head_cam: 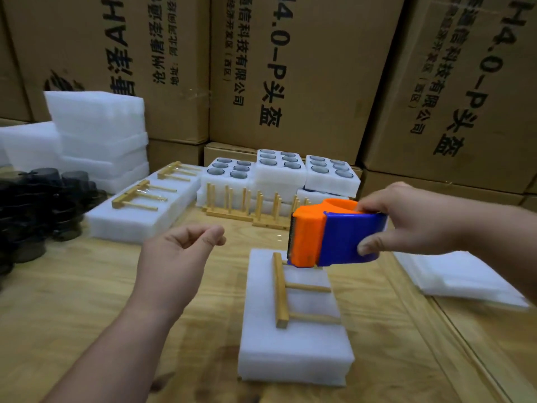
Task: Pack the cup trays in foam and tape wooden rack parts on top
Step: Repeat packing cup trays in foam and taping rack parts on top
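A white foam pack [293,341] lies on the wooden table in front of me. A wooden rack part [281,289] with pegs lies on top of it under clear tape. My right hand [415,219] grips an orange and blue tape dispenser [334,234] just above the pack's far end. My left hand [180,257] hovers to the left of the pack with fingers loosely curled and holds nothing. Foam trays with cups [279,170] stand at the back.
Finished foam packs with taped rack parts [142,199] lie at left, behind them a foam stack [98,135]. Upright wooden racks [247,205] stand before the cup trays. Black lids [37,205] pile at far left, foam sheets [462,277] at right. Cardboard boxes wall the back.
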Action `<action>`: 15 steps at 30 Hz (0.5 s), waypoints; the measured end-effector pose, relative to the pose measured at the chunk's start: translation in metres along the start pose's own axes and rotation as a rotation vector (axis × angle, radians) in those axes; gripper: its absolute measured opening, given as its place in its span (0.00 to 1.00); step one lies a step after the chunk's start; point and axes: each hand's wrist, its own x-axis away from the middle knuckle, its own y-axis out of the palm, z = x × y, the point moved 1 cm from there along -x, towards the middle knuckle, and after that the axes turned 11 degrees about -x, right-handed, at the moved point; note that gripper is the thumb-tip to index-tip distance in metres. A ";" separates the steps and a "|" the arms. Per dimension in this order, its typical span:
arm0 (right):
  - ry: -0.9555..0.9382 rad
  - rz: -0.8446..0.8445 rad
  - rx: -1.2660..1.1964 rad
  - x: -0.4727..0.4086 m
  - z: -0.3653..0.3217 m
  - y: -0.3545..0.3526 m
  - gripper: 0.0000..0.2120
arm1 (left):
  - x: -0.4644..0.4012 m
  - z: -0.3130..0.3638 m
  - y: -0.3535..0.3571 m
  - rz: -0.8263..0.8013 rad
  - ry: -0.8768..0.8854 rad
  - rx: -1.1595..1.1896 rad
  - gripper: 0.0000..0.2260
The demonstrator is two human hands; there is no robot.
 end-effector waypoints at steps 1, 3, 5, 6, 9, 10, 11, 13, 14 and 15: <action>-0.008 -0.008 -0.011 -0.004 -0.004 -0.003 0.22 | -0.001 -0.003 -0.001 0.007 -0.022 0.019 0.06; -0.027 -0.016 -0.041 -0.011 -0.012 -0.007 0.19 | -0.003 -0.007 -0.004 0.024 -0.070 0.056 0.06; -0.035 -0.037 -0.063 -0.016 -0.017 -0.007 0.14 | -0.005 -0.011 -0.007 0.029 -0.098 0.075 0.06; -0.027 -0.050 -0.069 -0.017 -0.018 -0.007 0.12 | -0.005 -0.013 -0.008 0.025 -0.104 0.074 0.06; 0.009 -0.081 -0.082 -0.017 -0.021 -0.004 0.10 | -0.003 -0.018 -0.011 0.015 -0.118 0.062 0.06; 0.022 -0.089 -0.085 -0.017 -0.021 -0.003 0.10 | -0.002 -0.018 -0.011 0.013 -0.120 0.062 0.06; 0.034 -0.098 -0.084 -0.016 -0.021 -0.002 0.11 | -0.001 -0.017 -0.010 0.012 -0.122 0.065 0.06; 0.065 -0.114 -0.063 -0.013 -0.018 -0.002 0.12 | 0.000 -0.015 -0.014 0.024 -0.131 0.075 0.07; 0.087 -0.114 -0.046 -0.009 -0.014 -0.004 0.14 | -0.001 -0.015 -0.019 0.039 -0.132 0.076 0.06; 0.110 -0.108 -0.035 -0.004 -0.010 -0.006 0.17 | -0.001 -0.015 -0.026 0.051 -0.123 0.070 0.06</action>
